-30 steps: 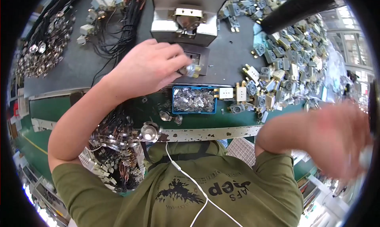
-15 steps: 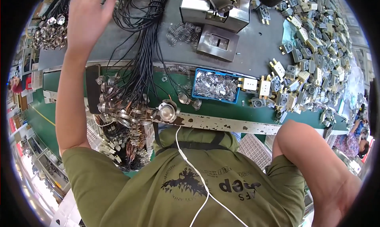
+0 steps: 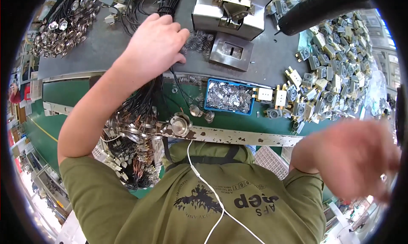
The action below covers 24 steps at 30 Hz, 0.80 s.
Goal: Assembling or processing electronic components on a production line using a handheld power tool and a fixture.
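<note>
My left hand (image 3: pixel 158 44) lies over a bundle of black cables (image 3: pixel 171 1), its fingers curled and closed around part of it. The hand covers what its fingers hold. Below it the cables run down to several round silver metal caps (image 3: pixel 136 129) with copper-coloured wires. One larger silver cap (image 3: pixel 180 125) rests at the table's near edge. My right hand (image 3: pixel 357 157) is lifted off the table at the right, smeared by motion, so its fingers cannot be read.
A blue tray (image 3: pixel 207 95) holds small metal pieces. Beyond it sit a steel block (image 3: pixel 219 57) with a slot and a metal fixture (image 3: pixel 208 16). Loose springs (image 3: pixel 197 42) lie nearby. Grey-and-white plug parts (image 3: pixel 327 74) pile up at right; a black tube (image 3: pixel 323 10) hangs above. More silver caps (image 3: pixel 63 35) heap far left.
My left hand has come down and right from the far left edge onto the black cables, its fingers now curled. My right hand has swung into view at the right.
</note>
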Available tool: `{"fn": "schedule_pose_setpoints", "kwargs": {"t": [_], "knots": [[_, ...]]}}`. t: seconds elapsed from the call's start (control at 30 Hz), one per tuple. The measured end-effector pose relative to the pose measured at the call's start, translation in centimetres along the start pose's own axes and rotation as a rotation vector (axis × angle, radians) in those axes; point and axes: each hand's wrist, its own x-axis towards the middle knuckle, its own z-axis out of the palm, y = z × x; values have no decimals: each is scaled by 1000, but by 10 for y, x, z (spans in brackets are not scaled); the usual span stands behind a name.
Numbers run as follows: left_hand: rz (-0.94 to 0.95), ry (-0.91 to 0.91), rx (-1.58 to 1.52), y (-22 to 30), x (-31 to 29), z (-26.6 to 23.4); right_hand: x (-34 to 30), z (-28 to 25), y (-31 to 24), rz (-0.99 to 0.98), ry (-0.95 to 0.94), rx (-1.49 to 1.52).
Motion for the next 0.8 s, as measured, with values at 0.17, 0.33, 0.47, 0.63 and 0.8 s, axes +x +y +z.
{"fn": "schedule_pose_setpoints", "kwargs": {"t": [0.17, 0.33, 0.47, 0.63, 0.8], "knots": [[37, 67, -120, -5, -5, -2, -41, -76, 39, 302, -966, -1171], [-12, 163, -527, -6, -6, -18, -78, -67, 88, 970, -904, -1090], [-108, 93, -849, -2, 1, -27, -88, -80, 106, 979, -873, -1030], [-248, 5, -1054, -3, 1, -32, -96, -80, 112, 914, -719, -984], [-245, 13, -1037, -12, 0, -30, -92, -74, 114, 1105, -606, -983]]}}
